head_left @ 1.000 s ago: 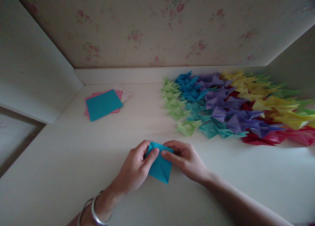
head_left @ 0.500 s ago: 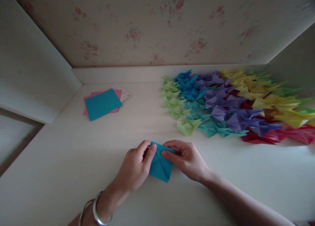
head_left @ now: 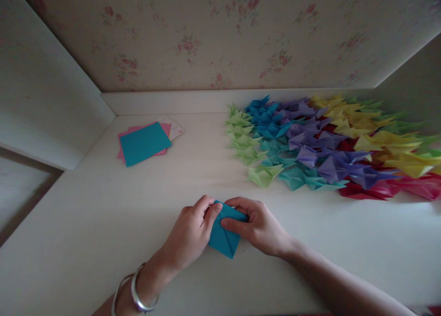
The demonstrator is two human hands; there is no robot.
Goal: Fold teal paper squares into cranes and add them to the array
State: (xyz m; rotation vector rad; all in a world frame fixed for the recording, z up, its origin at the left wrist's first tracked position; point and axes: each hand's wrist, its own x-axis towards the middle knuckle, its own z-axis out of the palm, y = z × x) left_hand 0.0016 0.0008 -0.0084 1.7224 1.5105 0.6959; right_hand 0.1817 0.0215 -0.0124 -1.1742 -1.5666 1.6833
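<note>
A small folded square of blue origami paper [head_left: 224, 238] is held between both hands over the white table, with creases running across its face. My left hand [head_left: 195, 226] pinches its upper left edge, thumb on top and fingers behind. On the other side, my right hand [head_left: 257, 224] grips the upper right part, its thumb pressed on the paper's face. The fingertips beneath the paper are hidden. Two silver bangles [head_left: 136, 290] circle my left wrist.
A stack of blue paper [head_left: 145, 143] and pink paper lies at the back left of the white table [head_left: 86, 215]. Many folded paper cranes, among them green [head_left: 264, 174], purple [head_left: 334, 168] and yellow [head_left: 389, 143] ones, cover the back right. A flowered wall stands behind.
My right thumb has slid a little left across the blue paper. The paper has turned slightly, its bottom corner shifting left and towards me.
</note>
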